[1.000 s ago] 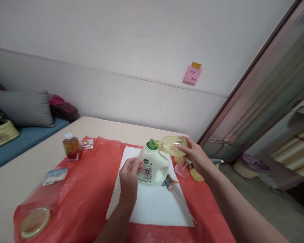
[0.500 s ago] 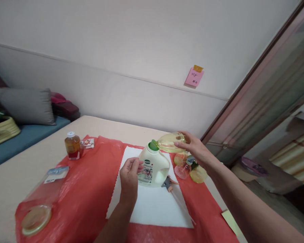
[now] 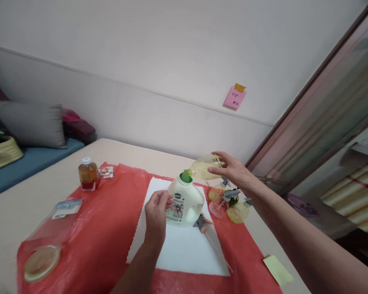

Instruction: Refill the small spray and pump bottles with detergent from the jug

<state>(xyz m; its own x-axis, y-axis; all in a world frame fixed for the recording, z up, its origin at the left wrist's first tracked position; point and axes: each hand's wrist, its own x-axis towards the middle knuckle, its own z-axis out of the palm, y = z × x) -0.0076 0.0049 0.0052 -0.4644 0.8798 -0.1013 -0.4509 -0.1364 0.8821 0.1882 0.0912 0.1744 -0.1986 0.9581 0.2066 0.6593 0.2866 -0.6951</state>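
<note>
A pale green detergent jug (image 3: 192,206) with a printed label stands upright on a white sheet (image 3: 187,253). Its green neck opening is uncapped. My left hand (image 3: 155,206) is at the jug's left side, fingers curled against it. A clear yellow bottle (image 3: 204,167) lies tilted in my right hand (image 3: 231,167), which grips its base end. The bottle's mouth points down-left into the jug's opening, where greenish liquid shows. A grey and orange spray trigger head (image 3: 201,223) with a long thin tube rests on the sheet right of the jug.
Several spray bottles (image 3: 218,209) with grey heads cluster right of the jug. At left on the red plastic (image 3: 107,228) are an amber bottle (image 3: 88,175), a card packet (image 3: 67,209) and a round lid (image 3: 42,262). A yellow note (image 3: 277,270) lies at lower right.
My right hand has raised the bottle's base slightly, tilting it more steeply. My left hand and the jug stay nearly where they were. The camera view has shifted a little.
</note>
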